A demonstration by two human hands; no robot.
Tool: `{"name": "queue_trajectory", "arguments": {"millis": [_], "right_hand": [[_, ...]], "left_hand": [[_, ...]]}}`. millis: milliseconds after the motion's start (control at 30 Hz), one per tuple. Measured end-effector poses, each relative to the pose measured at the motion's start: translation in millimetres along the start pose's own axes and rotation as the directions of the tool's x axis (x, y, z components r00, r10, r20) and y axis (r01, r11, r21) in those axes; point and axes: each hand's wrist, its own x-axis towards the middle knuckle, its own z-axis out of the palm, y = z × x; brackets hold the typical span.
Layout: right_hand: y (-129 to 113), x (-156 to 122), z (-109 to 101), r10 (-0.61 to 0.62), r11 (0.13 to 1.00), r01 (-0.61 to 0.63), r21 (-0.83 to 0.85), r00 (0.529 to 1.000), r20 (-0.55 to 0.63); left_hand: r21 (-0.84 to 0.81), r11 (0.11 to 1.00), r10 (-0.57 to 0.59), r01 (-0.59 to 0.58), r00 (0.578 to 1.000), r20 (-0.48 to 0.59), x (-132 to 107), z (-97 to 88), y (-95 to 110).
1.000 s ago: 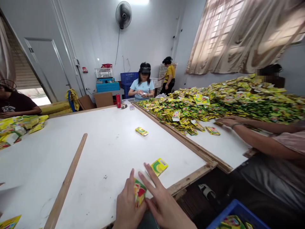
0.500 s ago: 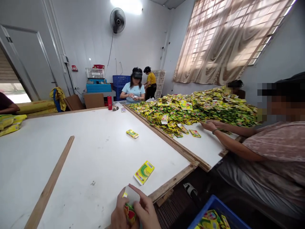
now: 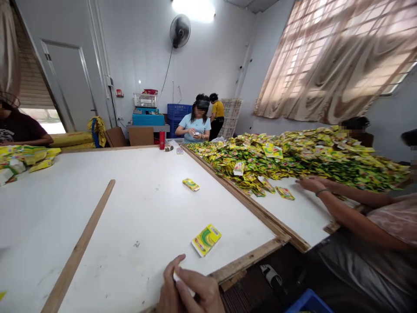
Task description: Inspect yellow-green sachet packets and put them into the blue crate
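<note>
The left hand (image 3: 167, 290) and right hand (image 3: 203, 289) together grasp a small, thin, white-edged card packet (image 3: 177, 278), mostly hidden, at the white tabletop's (image 3: 146, 208) near edge. Light, even finger pressure should prevent creasing.

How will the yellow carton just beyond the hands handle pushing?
Likely to slide, not roll: the yellow carton is flat-sided and lies flat on the smooth-looking white table. Tipping seems unlikely, given its low profile. Its straight edges suggest fairly stiff card.

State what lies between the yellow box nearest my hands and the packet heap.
Head view: from the yellow box to the packet heap, bare white tabletop, then the wooden edging.
</note>
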Motion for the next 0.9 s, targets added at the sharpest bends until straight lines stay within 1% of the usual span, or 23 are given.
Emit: {"name": "queue_trajectory", "arguments": {"millis": [33, 67, 100, 133, 200, 233, 267, 300, 367, 467, 533, 600, 667, 767, 833, 900], "right_hand": [[-7, 2, -2, 0.003, 1.0, -0.003, -0.011, 1.0, 0.001], [-13, 3, -5, 0.038, 0.999, -0.038, -0.006, 0.999, -0.005], [-17, 5, -7, 0.103, 0.995, -0.103, 0.016, 0.994, -0.017], [-20, 7, -10, 0.19, 0.981, -0.189, 0.053, 0.982, -0.021], [-20, 9, -13, 0.355, 0.924, -0.351, 0.152, 0.935, 0.004], [-19, 9, -14, 0.411, 0.891, -0.408, 0.2, 0.911, 0.028], [-17, 9, -14, 0.441, 0.866, -0.441, 0.236, 0.896, 0.057], [-17, 8, -14, 0.448, 0.854, -0.454, 0.255, 0.89, 0.085], [-18, 4, -13, 0.419, 0.871, -0.432, 0.235, 0.902, 0.106], [-21, -1, -11, 0.341, 0.928, -0.349, 0.128, 0.937, 0.076], [-22, -2, -10, 0.29, 0.954, -0.293, 0.061, 0.956, 0.053], [-21, 0, -9, 0.241, 0.97, -0.242, 0.013, 0.969, 0.054], [-20, 4, -9, 0.181, 0.984, -0.181, -0.008, 0.982, 0.06], [-20, 6, -7, 0.088, 0.996, -0.088, -0.004, 0.993, 0.078], [-22, 3, -4, 0.048, 0.999, -0.047, -0.014, 0.996, 0.078], [-23, -4, -1, 0.027, 0.999, -0.025, -0.033, 0.998, 0.062]], "left_hand": [[0.012, 1.0, -0.004, 0.003, 0.996, 0.093, 3, -6.4, 2], [0.01, 1.0, 0.012, -0.014, 0.982, 0.189, 5, -12.8, 4], [0.029, 0.999, 0.01, -0.018, 0.971, 0.24, 7, -18.4, 5], [0.059, 0.998, -0.003, -0.013, 0.963, 0.268, 9, -22.7, 7], [0.107, 0.994, -0.048, 0.012, 0.941, 0.336, 12, -26.8, 9], [0.123, 0.992, -0.067, 0.025, 0.932, 0.356, 13, -27.2, 10], [0.133, 0.99, -0.081, 0.034, 0.927, 0.366, 14, -26.9, 12], [0.139, 0.989, -0.089, 0.041, 0.927, 0.365, 15, -26.4, 14], [0.126, 0.991, -0.084, 0.041, 0.93, 0.357, 16, -25.5, 18], [0.074, 0.997, -0.036, 0.009, 0.929, 0.369, 18, -25.1, 21], [0.068, 0.998, -0.007, -0.019, 0.931, 0.364, 19, -24.8, 18], [0.087, 0.996, -0.006, -0.027, 0.933, 0.36, 17, -24.1, 13], [0.105, 0.994, -0.002, -0.039, 0.932, 0.362, 15, -23.7, 8], [0.06, 0.994, 0.062, -0.087, 0.939, 0.338, 12, -24.8, 3], [0.012, 0.995, 0.094, -0.103, 0.947, 0.309, 11, -26.3, 5], [-0.009, 0.996, 0.087, -0.089, 0.942, 0.324, 10, -27.6, 11]]}}
